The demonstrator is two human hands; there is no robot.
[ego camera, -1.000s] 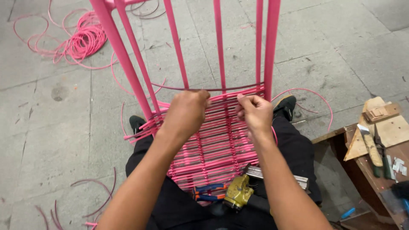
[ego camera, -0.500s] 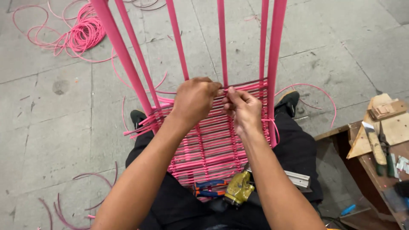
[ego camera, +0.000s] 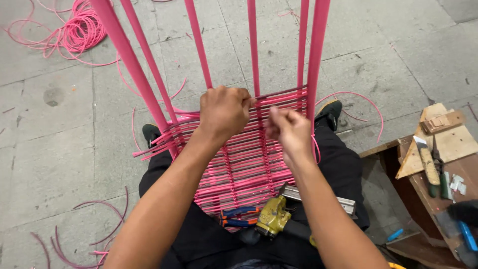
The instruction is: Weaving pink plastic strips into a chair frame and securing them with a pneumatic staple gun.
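The left hand (ego camera: 225, 112) is curled into a closed grip at the top edge of the woven pink panel (ego camera: 239, 159), right against the middle upright of the pink metal frame (ego camera: 253, 45); what it pinches is hidden under the fingers. The right hand (ego camera: 289, 132) sits just beside it, blurred, its grip closed too, though whether it holds a pink cord cannot be told. The panel rests across the person's lap. Below it lie pliers (ego camera: 239, 217) with orange-and-blue handles and a yellow staple gun (ego camera: 273, 216). A coil of pink cord (ego camera: 77, 30) lies on the concrete floor (ego camera: 398, 55). A wooden desk (ego camera: 455, 144) at right carries hand tools.
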